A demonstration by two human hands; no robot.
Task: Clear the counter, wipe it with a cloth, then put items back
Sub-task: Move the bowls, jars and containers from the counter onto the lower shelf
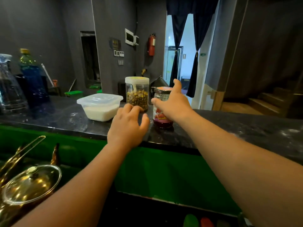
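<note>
Our left hand (127, 126), half curled, and right hand (172, 104), spread, hover empty by nut jar (137, 94) and jam jar (162, 122) at twelve o'clock; clearing next needs firm grips, we judge.

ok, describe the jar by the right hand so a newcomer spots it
On the dark counter, three food containers stand in a row. The glass jar is the rightmost, partly behind the right hand. Unlike the white-filled tub and the nut jar, it has a red label.
</note>
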